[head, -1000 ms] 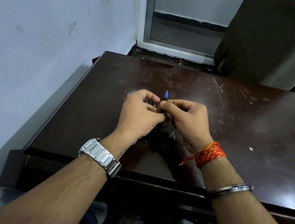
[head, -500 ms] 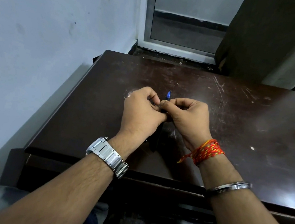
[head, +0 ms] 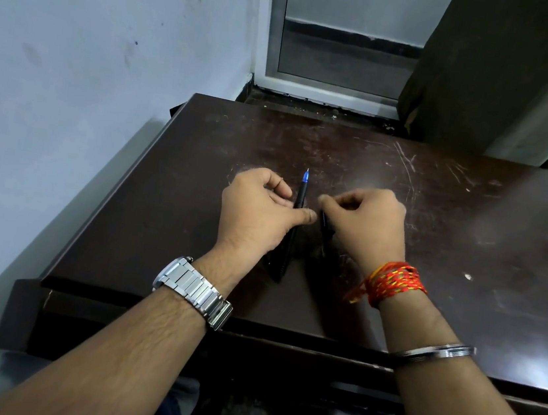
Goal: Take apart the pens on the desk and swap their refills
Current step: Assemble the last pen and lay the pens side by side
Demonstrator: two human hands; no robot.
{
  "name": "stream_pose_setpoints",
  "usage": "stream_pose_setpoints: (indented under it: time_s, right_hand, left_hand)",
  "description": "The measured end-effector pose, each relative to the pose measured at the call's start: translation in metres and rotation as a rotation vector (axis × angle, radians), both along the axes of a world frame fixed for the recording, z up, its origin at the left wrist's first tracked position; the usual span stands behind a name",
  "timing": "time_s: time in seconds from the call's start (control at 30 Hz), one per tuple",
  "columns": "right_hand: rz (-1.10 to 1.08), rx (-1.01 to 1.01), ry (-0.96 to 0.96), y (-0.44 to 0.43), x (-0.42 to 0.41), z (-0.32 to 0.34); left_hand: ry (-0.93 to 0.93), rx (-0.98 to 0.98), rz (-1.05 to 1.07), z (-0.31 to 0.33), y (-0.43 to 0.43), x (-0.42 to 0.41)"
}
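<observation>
Now left hand (head: 258, 212) pinches blue-tipped pen (head: 300, 196)

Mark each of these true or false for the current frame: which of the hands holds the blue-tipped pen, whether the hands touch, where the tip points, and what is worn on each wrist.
1. The left hand holds the blue-tipped pen. True.
2. The two hands are pressed together. False: the right hand is apart from the left, holding a separate dark pen part.
3. The pen's blue tip points away from the person. True.
4. The metal watch is on the right wrist. False: it is on the left; the right has a red thread band.
</observation>
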State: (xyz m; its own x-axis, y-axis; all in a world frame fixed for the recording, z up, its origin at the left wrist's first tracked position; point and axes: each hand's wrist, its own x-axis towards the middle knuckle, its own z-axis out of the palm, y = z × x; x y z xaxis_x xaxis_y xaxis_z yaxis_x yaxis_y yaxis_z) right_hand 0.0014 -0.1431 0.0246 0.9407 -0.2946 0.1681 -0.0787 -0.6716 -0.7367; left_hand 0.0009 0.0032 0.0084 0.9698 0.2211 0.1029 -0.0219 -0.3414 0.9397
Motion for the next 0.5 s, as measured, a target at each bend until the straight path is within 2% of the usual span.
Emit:
stream_pose_setpoints:
  time_s: [0.07, 0.17, 0.27, 0.33, 0.4, 0.5]
  right_hand:
    - [0.010, -0.125, 0.067, -0.001, 0.000, -0.001]
    - [0.003, -0.208, 0.169, 0.001, 0.002, -0.006]
    - [0.019, -0.209, 0.231, 0.002, 0.002, -0.009]
    - [0.020, -0.163, 0.181, 0.003, 0.001, -0.007]
    - [-0.025, 0.005, 0.053, 0.004, 0.002, -0.004]
    - [-0.045, 0.582, -0.065, 0.008, 0.004, 0.004]
  left_hand:
    - [0.004, 0.003, 0.011, 0.000, 0.000, 0.000]
    - [0.016, 0.006, 0.018, -0.001, 0.001, 0.000]
    - [0.042, -0.009, 0.002, -0.001, 0.001, -0.001]
    - [0.068, -0.016, -0.028, -0.001, 0.000, -0.001]
    - [0.101, -0.023, -0.067, -0.002, 0.000, -0.001]
    - [0.140, -0.036, -0.133, -0.001, 0.000, -0.002]
